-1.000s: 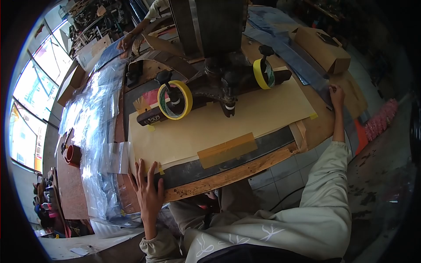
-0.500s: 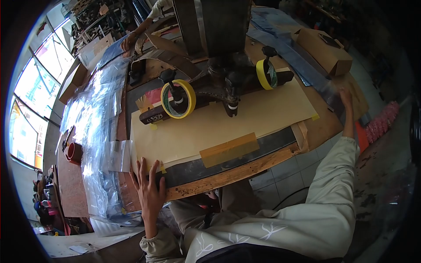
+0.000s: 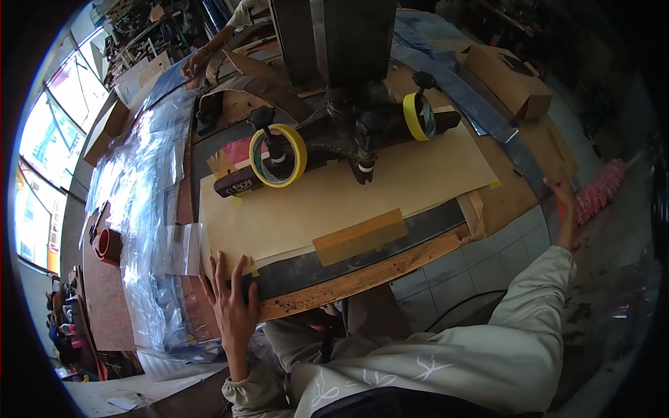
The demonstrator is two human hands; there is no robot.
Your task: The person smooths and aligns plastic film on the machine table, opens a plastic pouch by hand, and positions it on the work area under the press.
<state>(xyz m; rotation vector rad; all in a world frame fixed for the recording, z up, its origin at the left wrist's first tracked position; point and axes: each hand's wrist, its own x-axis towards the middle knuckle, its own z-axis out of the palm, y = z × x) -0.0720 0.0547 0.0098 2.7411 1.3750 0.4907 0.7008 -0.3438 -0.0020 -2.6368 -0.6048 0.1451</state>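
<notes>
My left hand (image 3: 235,306) lies flat with its fingers spread on the near left corner of a tan paper sheet (image 3: 293,223). The sheet lies on a dark board with a wooden front edge (image 3: 369,275). My right hand (image 3: 563,195) is out at the table's right edge, fingers apart, with nothing seen in it. A small red-orange patch shows beside that hand, partly hidden. A dark metal clamp bar (image 3: 320,153) presses across the sheet. Two yellow tape rolls (image 3: 298,157) hang on its knobs. A strip of brown tape (image 3: 360,237) crosses the sheet's front edge.
Clear plastic film (image 3: 150,244) covers the left side, beside a brown tape roll (image 3: 109,245). A cardboard box (image 3: 505,80) stands at the back right. A pink duster (image 3: 603,191) is beyond my right hand. Another person's hand (image 3: 195,64) rests at the far left.
My right hand has moved down and toward me along the table's right edge, away from the brown cardboard. My left hand stays on the sheet's corner. The view has shifted slightly.
</notes>
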